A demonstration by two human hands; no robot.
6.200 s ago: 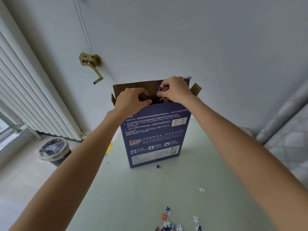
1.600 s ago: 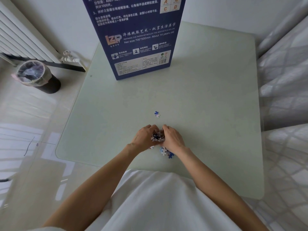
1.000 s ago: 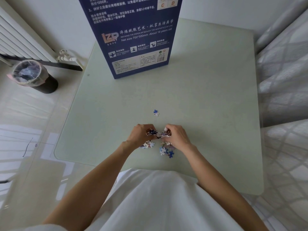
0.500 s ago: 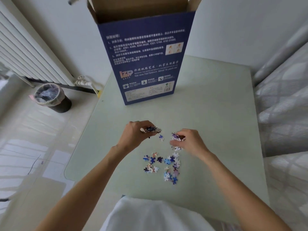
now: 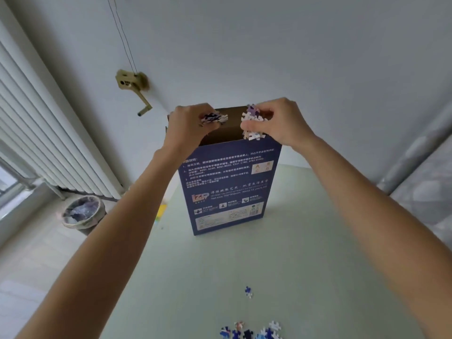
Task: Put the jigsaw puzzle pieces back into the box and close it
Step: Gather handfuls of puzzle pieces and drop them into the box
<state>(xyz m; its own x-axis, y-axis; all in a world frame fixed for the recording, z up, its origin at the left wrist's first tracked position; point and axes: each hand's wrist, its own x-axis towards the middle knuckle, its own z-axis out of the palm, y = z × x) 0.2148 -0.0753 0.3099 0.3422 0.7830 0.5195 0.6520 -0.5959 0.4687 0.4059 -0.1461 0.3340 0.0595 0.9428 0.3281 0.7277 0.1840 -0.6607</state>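
A tall dark-blue puzzle box [image 5: 227, 187] stands upright on the pale green table [image 5: 305, 253], its top flaps open and the brown inside showing. My left hand [image 5: 188, 126] is over the left side of the opening, holding a bunch of puzzle pieces [image 5: 215, 118]. My right hand [image 5: 278, 121] is over the right side, pinching a second bunch of white and purple pieces [image 5: 252, 123]. One loose blue piece [image 5: 248, 291] lies on the table, and several more pieces [image 5: 249, 331] lie at the near edge of view.
A white radiator [image 5: 41, 133] runs along the left wall. A lined bin [image 5: 83, 214] stands on the floor beside the table. A brass crank fixture [image 5: 133, 86] is mounted on the wall behind the box. Patterned grey fabric [image 5: 425, 182] is at the right.
Both hands gathered pieces from the pile on the table, then lifted them up to the box's open top. The view tilted up from the table to the box top.
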